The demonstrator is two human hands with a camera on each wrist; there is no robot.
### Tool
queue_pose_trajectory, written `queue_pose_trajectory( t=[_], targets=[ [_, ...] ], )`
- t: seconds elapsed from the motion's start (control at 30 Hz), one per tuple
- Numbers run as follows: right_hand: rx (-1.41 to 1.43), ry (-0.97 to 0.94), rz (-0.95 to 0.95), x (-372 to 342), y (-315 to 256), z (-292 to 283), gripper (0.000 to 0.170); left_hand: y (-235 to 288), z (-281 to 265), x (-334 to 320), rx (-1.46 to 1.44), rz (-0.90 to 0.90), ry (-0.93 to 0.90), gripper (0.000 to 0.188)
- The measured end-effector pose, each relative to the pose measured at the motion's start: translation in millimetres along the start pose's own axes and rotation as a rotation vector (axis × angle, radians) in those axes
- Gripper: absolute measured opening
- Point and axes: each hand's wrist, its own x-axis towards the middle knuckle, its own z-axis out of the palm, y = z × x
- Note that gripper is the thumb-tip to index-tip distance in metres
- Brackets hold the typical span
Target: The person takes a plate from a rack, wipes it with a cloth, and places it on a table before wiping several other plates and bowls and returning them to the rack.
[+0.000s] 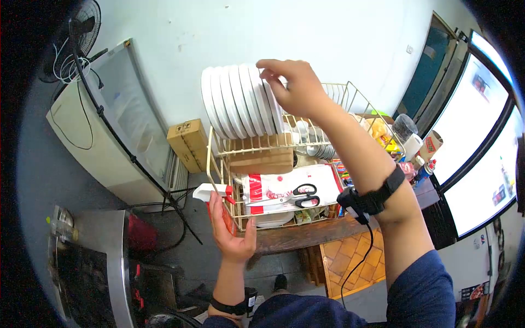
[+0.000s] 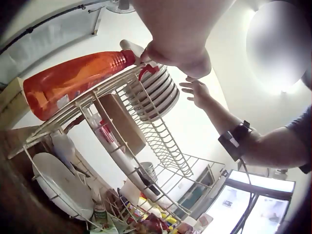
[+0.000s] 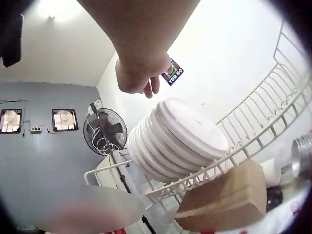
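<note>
White plates (image 1: pixel 235 104) (image 3: pixel 187 126) stand on edge in a row in the wire dish rack (image 1: pixel 262 148). My right hand (image 1: pixel 298 87) (image 3: pixel 141 75) is just above and beside the plates' right end; the right wrist view shows a gap between its loosely bent fingers and the plates. At the rack's front left corner is a red-orange spray bottle (image 2: pixel 73 83) with a white and red head (image 1: pixel 206 191). Beside it, my left hand (image 1: pixel 232 238) (image 2: pixel 180 53) is raised with fingers extended; whether they touch the bottle is hard to tell.
Scissors (image 1: pixel 290 198) lie on a red-and-white package (image 1: pixel 268 185) in the rack's front, with a cardboard box (image 1: pixel 262 162) behind. Bottles and packets crowd the right. A glass-door cabinet (image 1: pixel 117 104), a carton (image 1: pixel 188 145) and a fan (image 1: pixel 85 30) stand at left.
</note>
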Motion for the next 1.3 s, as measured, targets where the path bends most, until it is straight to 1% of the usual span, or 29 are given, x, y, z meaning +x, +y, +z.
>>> queue_pose_trajectory(
  t=[0.07, 0.1, 0.13, 0.17, 0.2, 0.23, 0.27, 0.3, 0.33, 0.4, 0.43, 0.47, 0.53, 0.6, 0.63, 0.67, 0.73, 0.77, 0.83, 0.9, 0.93, 0.97, 1.0, 1.03, 1.07, 1.13, 1.23, 1.3],
  targets=[
    [0.223, 0.187, -0.032, -21.4, -5.6, -6.8, 0.021, 5.8, 1.1, -2.1, 0.058, 0.024, 0.018, 0.064],
    [0.244, 0.263, -0.090, -35.8, -7.5, -9.9, 0.019, 8.7, 3.2, -6.7, 0.034, 0.022, 0.048, 0.062],
    [0.226, 0.253, -0.041, -55.5, -14.3, -16.2, 0.017, 12.6, 5.6, -12.2, 0.008, 0.019, 0.075, 0.060],
    [0.207, 0.197, -0.004, -78.1, -20.7, -24.5, 0.014, 16.4, 7.6, -17.3, -0.020, 0.016, 0.096, 0.058],
    [0.241, 0.159, 0.018, -106.2, -20.3, -26.6, 0.010, 19.5, 9.5, -23.3, -0.009, 0.006, 0.046, 0.056],
    [0.208, 0.074, 0.029, -135.1, -28.2, -36.7, 0.007, 23.0, 11.7, -32.5, -0.004, -0.006, -0.019, 0.054],
    [0.193, -0.020, 0.080, -168.0, -33.8, -45.5, 0.005, 27.2, 15.6, -43.6, -0.004, -0.016, -0.096, 0.052],
    [0.146, -0.135, 0.100, -205.1, -38.8, -58.1, 0.006, 30.0, 24.3, -55.5, -0.026, -0.028, -0.152, 0.050],
    [0.123, -0.214, 0.123, -242.6, -46.0, -73.6, 0.007, 33.9, 30.8, -70.2, -0.051, -0.078, -0.269, 0.051],
    [0.200, -0.293, 0.328, -330.3, -60.6, -102.5, 0.007, 40.1, 41.0, -99.4, -0.108, -0.161, -0.534, 0.053],
    [0.169, -0.309, 0.490, -382.5, -67.9, -117.5, 0.007, 38.3, 45.8, -116.3, -0.129, -0.168, -0.655, 0.055],
    [0.141, -0.324, 0.653, -440.4, -80.0, -133.9, 0.008, 38.0, 49.2, -135.2, -0.137, -0.233, -0.766, 0.056],
    [-0.098, -0.545, 1.312, -553.7, -117.9, -169.5, 0.022, 34.2, 61.1, -172.8, -0.141, -0.335, -0.993, 0.057],
    [-0.463, -0.478, 1.447, -689.0, -178.0, -192.1, 0.020, 13.8, 75.6, -227.8, -0.086, -0.456, -1.169, 0.057],
    [-0.475, -0.464, 1.720, -727.5, -219.1, -208.5, 0.024, -4.5, 80.3, -261.8, 0.044, -0.492, -1.377, 0.056],
    [-0.468, -0.442, 1.991, -761.5, -261.6, -221.1, 0.029, -11.4, 86.1, -287.3, 0.195, -0.513, -1.577, 0.056],
    [-0.553, -0.073, 2.269, -854.0, -358.2, -223.1, 0.036, 31.8, 99.7, -307.1, 0.370, -0.343, -2.074, 0.056],
    [-0.471, -0.045, 2.479, -869.1, -399.8, -221.9, 0.037, 37.3, 108.1, -327.7, 0.350, -0.227, -2.142, 0.056],
    [-0.253, 0.040, 2.869, -898.7, -474.1, -221.9, 0.040, 9.4, 129.4, -391.0, 0.289, 0.003, -2.259, 0.056],
    [-0.436, -0.013, 2.777, -917.2, -542.7, -196.2, 0.041, -53.0, 173.9, -461.2, 0.264, -0.047, -2.303, 0.055],
    [-0.318, 0.076, 2.788, -899.9, -561.4, -196.8, 0.041, -78.0, 194.6, -494.4, 0.252, -0.073, -2.324, 0.054],
    [-0.196, 0.162, 2.788, -877.6, -579.3, -198.9, 0.042, -33.0, 205.8, -499.0, 0.215, -0.152, -2.286, 0.052],
    [-0.160, 0.198, 2.807, -890.2, -603.7, -179.9, 0.041, 12.1, 217.5, -503.6, 0.175, -0.228, -2.246, 0.050],
    [-0.124, 0.229, 2.823, -900.4, -624.8, -157.3, 0.040, 100.3, 218.7, -490.5, 0.238, -0.080, -2.335, 0.045],
    [-0.055, 0.297, 2.859, -907.7, -644.7, -138.8, 0.039, 136.8, 220.9, -497.5, 0.276, -0.032, -2.325, 0.043],
    [0.052, 0.420, 2.915, -911.7, -675.0, -115.6, 0.039, 193.4, 228.5, -528.2, 0.317, 0.044, -2.293, 0.040],
    [-0.131, 0.654, 2.998, -905.3, -712.7, -79.4, 0.039, 253.5, 250.7, -584.4, 0.236, 0.274, -2.374, 0.040],
    [-0.055, 0.504, 2.978, -911.6, -733.5, -65.8, 0.039, 268.0, 259.1, -610.2, 0.240, 0.434, -2.428, 0.041]
  ],
)
